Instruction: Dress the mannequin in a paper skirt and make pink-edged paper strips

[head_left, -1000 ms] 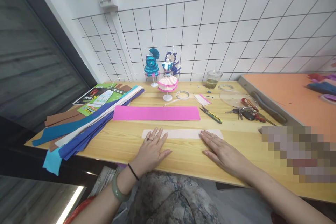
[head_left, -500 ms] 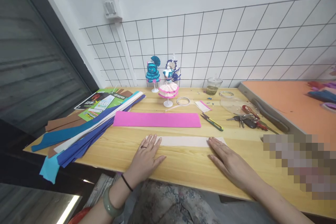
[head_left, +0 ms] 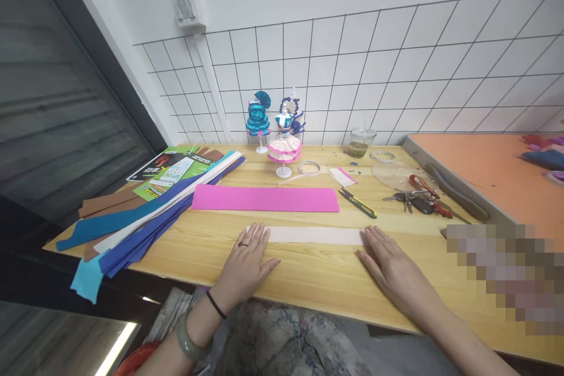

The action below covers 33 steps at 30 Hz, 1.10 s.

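A long pale paper strip (head_left: 315,235) lies flat on the wooden table (head_left: 308,273) in front of me. My left hand (head_left: 245,261) rests palm down with its fingertips on the strip's left end. My right hand (head_left: 393,267) lies flat, fingers spread, covering the strip's right end. Just beyond the strip lies a long pink crepe paper sheet (head_left: 265,198). Neither hand grips anything.
Blue, white and brown paper strips (head_left: 145,211) fan out at the left over a green booklet (head_left: 170,169). Two small paper-dress mannequins (head_left: 282,135) stand at the back with a tape ring (head_left: 309,168), snips (head_left: 358,203), a glass jar (head_left: 360,141) and keys (head_left: 416,200). An orange board (head_left: 489,170) lies right.
Both hands slid a little to the right along the pale strip, and the right hand now covers its right end. The view shifted slightly.
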Available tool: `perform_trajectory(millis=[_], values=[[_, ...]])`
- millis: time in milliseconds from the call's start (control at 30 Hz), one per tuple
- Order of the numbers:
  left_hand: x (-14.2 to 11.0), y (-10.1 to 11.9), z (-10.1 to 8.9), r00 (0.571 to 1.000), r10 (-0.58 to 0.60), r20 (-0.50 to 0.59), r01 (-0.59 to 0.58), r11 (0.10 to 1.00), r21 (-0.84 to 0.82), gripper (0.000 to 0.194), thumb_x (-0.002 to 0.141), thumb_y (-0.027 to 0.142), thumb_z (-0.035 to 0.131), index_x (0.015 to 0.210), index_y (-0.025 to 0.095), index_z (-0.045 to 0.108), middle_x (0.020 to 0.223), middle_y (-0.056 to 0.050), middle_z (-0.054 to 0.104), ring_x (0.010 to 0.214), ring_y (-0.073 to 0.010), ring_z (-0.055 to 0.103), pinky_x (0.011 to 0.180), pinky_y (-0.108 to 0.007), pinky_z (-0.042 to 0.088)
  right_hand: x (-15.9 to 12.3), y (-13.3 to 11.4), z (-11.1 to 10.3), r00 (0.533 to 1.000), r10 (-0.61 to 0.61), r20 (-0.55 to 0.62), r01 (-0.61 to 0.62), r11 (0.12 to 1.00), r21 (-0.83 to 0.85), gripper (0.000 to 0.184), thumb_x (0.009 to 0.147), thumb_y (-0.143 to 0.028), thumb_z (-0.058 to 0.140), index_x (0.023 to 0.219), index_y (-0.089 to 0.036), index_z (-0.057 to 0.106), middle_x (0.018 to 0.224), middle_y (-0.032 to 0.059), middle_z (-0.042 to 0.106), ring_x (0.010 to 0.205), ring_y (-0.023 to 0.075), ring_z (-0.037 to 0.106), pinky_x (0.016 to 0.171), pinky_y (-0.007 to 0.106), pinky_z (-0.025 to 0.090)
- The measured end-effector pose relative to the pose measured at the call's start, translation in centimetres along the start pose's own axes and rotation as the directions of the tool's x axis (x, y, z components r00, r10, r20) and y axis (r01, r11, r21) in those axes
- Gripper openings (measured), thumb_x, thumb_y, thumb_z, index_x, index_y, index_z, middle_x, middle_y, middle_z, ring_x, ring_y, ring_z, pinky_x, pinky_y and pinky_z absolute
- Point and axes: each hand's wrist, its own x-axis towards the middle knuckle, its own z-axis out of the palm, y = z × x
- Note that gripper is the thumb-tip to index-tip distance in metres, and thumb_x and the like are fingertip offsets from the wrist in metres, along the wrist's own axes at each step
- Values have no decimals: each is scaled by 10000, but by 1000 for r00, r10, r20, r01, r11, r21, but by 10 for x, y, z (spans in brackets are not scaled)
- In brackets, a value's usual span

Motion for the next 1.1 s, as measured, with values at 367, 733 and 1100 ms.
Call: perform_trajectory(millis=[367,733,1100], values=[[0,3,-6,1000,-24,19,24,1000,-20,587,883,526,323,1369,197,343,1424,-137,344,1326,-286,281,1053,-463,285,1,5,-1,997,-24,72,20,998,57,542,897,-454,349,1238,-72,526,1338,171,466,1261,298,394,1037,469,367],[-3,5,-9,997,-78,16,79,993,-84,621,873,538,335,1384,186,305,1443,-148,302,1349,-289,223,1057,-487,279,71,20,0,984,-180,8,178,976,128,435,900,-402,349,1178,-163,583,1251,118,564,1180,274,495,986,451,422],[-5,7,-11,992,-127,-18,124,985,-120,561,888,488,351,1346,165,365,1407,-150,368,1333,-277,269,1049,-489,314,166,-4,34,929,-369,-6,368,923,116,396,885,-328,386,1165,-116,568,1173,159,600,1089,264,556,924,413,452]])
